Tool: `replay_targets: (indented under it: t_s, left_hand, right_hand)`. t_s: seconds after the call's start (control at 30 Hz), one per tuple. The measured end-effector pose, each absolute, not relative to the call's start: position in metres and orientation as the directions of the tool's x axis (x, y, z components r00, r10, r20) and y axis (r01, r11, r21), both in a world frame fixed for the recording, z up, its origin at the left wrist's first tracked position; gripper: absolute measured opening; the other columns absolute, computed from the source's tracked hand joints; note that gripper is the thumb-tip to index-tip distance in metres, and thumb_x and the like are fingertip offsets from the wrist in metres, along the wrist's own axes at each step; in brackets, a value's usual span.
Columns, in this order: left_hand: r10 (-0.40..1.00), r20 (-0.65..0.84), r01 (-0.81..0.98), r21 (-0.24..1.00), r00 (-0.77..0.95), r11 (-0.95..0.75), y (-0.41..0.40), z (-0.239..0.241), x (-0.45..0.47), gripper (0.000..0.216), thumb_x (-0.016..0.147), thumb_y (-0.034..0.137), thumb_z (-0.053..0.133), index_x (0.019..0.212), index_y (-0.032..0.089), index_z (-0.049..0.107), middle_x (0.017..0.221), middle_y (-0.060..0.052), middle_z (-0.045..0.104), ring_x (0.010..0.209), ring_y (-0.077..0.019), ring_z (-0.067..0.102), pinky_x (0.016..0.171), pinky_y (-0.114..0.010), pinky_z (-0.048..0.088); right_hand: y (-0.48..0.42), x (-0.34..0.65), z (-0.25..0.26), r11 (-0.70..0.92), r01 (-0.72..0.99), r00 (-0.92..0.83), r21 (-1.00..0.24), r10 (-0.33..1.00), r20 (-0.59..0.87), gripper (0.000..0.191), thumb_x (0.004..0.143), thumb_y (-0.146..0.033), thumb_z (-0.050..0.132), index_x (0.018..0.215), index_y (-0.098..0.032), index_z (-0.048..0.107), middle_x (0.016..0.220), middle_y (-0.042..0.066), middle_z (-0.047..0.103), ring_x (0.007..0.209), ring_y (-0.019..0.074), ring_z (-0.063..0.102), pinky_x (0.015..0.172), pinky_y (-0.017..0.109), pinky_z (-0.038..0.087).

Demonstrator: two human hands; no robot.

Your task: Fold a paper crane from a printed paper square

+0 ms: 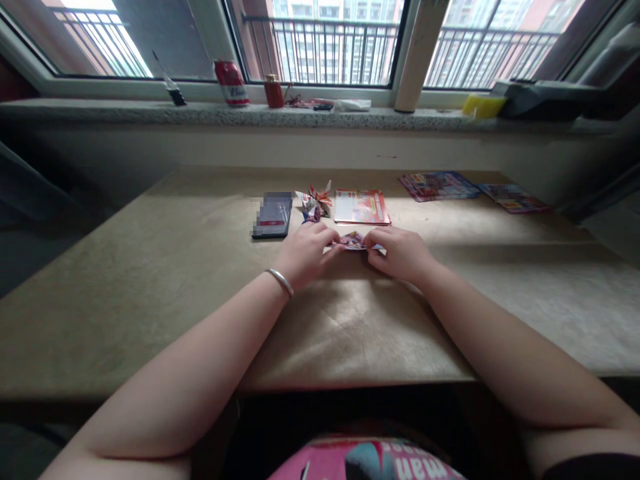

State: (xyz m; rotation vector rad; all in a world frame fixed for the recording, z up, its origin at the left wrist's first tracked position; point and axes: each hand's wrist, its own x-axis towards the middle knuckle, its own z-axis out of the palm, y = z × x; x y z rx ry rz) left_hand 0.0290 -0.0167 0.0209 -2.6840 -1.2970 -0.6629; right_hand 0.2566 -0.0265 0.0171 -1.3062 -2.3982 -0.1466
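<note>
Between my two hands is a small folded piece of printed paper [353, 241], colourful and partly covered by my fingers. My left hand [311, 250] pinches its left end, with a silver bangle [280, 283] on that wrist. At its right end, my right hand [397, 253] grips the paper between thumb and fingers. Just beyond my left hand sit folded paper cranes [318, 200] in red, white and purple print. A stack of square printed paper sheets [362, 207] lies behind the folded piece.
A dark phone [273, 215] lies left of the cranes. Printed booklets or cards [440, 185] are at the table's back right. Along the windowsill [200, 113] stand a red can [231, 83], a small red container [273, 91] and a yellow block [483, 107]. The table's [150, 300] front edge is near my body.
</note>
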Motion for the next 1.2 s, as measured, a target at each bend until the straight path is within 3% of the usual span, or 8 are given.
replay_targets:
  t_s: [0.1, 0.23, 0.33, 0.5, 1.0, 1.2]
  left_hand:
    - [0.637, 0.434, 0.717, -0.031, 0.637, -0.696, -0.023, 0.017, 0.039, 0.02, 0.091, 0.034, 0.054, 0.087, 0.02, 0.069, 0.089, -0.006, 0.068, 0.085, -0.0208, 0.056, 0.079, -0.036, 0.043]
    - [0.552, 0.528, 0.688, -0.089, 0.645, -0.72, -0.023, 0.016, 0.042, 0.021, 0.091, 0.031, 0.053, 0.079, 0.022, 0.068, 0.085, -0.003, 0.069, 0.096, -0.0216, 0.056, 0.092, -0.04, 0.04]
    - [0.544, 0.518, 0.685, -0.12, 0.66, -0.718, -0.021, 0.017, 0.041, 0.023, 0.091, 0.029, 0.051, 0.077, 0.021, 0.067, 0.081, -0.003, 0.068, 0.09, -0.0204, 0.058, 0.084, -0.036, 0.042]
    - [0.638, 0.43, 0.732, -0.086, 0.639, -0.676, -0.023, 0.018, 0.04, 0.017, 0.087, 0.025, 0.052, 0.078, 0.018, 0.065, 0.082, -0.004, 0.066, 0.072, -0.0171, 0.06, 0.061, -0.03, 0.039]
    - [0.788, 0.394, 0.85, 0.031, 0.474, -0.526, -0.019, 0.024, 0.023, 0.011, 0.081, 0.026, 0.056, 0.075, 0.021, 0.064, 0.089, 0.0, 0.067, 0.07, -0.015, 0.062, 0.05, -0.026, 0.029]
    - [0.787, 0.372, 0.844, 0.018, 0.492, -0.536, -0.02, 0.025, 0.024, 0.013, 0.083, 0.027, 0.056, 0.075, 0.022, 0.064, 0.089, 0.0, 0.067, 0.07, -0.0158, 0.061, 0.05, -0.027, 0.03]
  right_hand:
    - [-0.031, 0.25, 0.018, 0.572, 0.819, -0.514, -0.047, 0.767, 0.384, 0.013, 0.079, -0.023, 0.052, 0.084, -0.022, 0.064, 0.088, 0.003, 0.071, 0.079, 0.0192, 0.061, 0.066, 0.029, 0.038]
    - [-0.034, 0.243, 0.017, 0.583, 0.811, -0.524, -0.049, 0.761, 0.383, 0.014, 0.082, -0.024, 0.05, 0.086, -0.022, 0.063, 0.089, 0.004, 0.071, 0.081, 0.0195, 0.062, 0.068, 0.029, 0.039]
    - [-0.034, 0.241, 0.016, 0.58, 0.812, -0.512, -0.071, 0.765, 0.391, 0.015, 0.082, -0.024, 0.05, 0.087, -0.022, 0.064, 0.089, 0.004, 0.071, 0.082, 0.0193, 0.062, 0.069, 0.029, 0.04]
    - [-0.032, 0.244, 0.015, 0.56, 0.821, -0.481, -0.115, 0.785, 0.39, 0.013, 0.08, -0.024, 0.052, 0.085, -0.023, 0.064, 0.088, 0.003, 0.071, 0.081, 0.0192, 0.063, 0.069, 0.028, 0.041]
    - [-0.016, 0.277, 0.014, 0.416, 0.892, -0.33, -0.175, 0.866, 0.375, 0.012, 0.073, -0.024, 0.058, 0.082, -0.024, 0.065, 0.085, -0.001, 0.071, 0.071, 0.0163, 0.061, 0.06, 0.026, 0.036]
    - [-0.013, 0.286, 0.017, 0.375, 0.921, -0.316, -0.106, 0.879, 0.356, 0.011, 0.074, -0.025, 0.057, 0.082, -0.024, 0.064, 0.088, 0.001, 0.072, 0.075, 0.0183, 0.062, 0.059, 0.027, 0.035]
